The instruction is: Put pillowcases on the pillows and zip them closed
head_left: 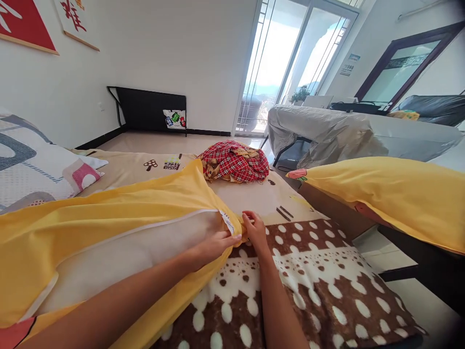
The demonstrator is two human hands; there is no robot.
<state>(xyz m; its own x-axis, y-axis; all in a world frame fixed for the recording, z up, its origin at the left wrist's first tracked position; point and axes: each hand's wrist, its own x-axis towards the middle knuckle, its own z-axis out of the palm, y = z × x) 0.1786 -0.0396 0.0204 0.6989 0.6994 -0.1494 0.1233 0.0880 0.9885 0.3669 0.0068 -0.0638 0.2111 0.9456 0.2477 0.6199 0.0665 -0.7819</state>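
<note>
A yellow pillowcase (145, 198) lies across the bed, its long white-edged opening spread apart. Through that opening shows a white pillow (119, 257). My left hand (218, 245) reaches over the white pillow, its fingers closed on the pillowcase edge by a small white printed label (227, 222). Just beside it, my right hand (255, 229) pinches the pillowcase's bunched end from outside, fingers bent. The inside of that end is hidden by folded fabric.
Beneath is a brown-and-white spotted blanket (305, 271). A red plaid cloth bundle (236, 162) lies beyond my hands. Another yellow pillow (392, 194) rests at right, and a patterned grey-white pillow (39, 160) at left. Plastic-covered furniture (327, 135) stands near the glass door.
</note>
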